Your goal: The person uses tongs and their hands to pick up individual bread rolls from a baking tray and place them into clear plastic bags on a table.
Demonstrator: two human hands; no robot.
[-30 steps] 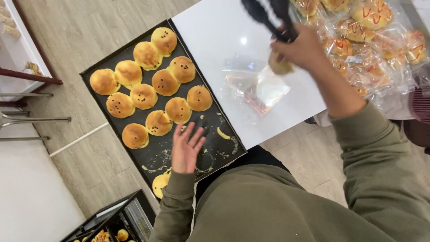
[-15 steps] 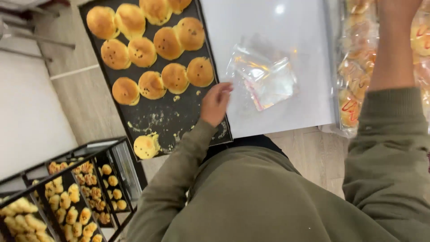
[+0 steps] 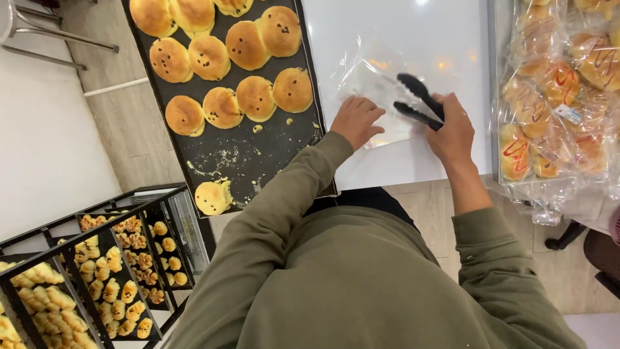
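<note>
I see the white table (image 3: pixel 413 26), with a black baking tray (image 3: pixel 271 155) of golden buns on its left side and a heap of clear-wrapped buns (image 3: pixel 555 90) at right. A clear plastic bag (image 3: pixel 368 64) lies between them; my left hand (image 3: pixel 355 119) rests on it, seemingly flat and unclenched. My right hand (image 3: pixel 454 126) grips black tongs (image 3: pixel 418 100) over it.

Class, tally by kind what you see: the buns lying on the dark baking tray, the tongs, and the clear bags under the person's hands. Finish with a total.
Buns on the baking tray: 12
Black tongs, in the right hand: 1
Clear bag, under the left hand: 1
Total: 14
</note>
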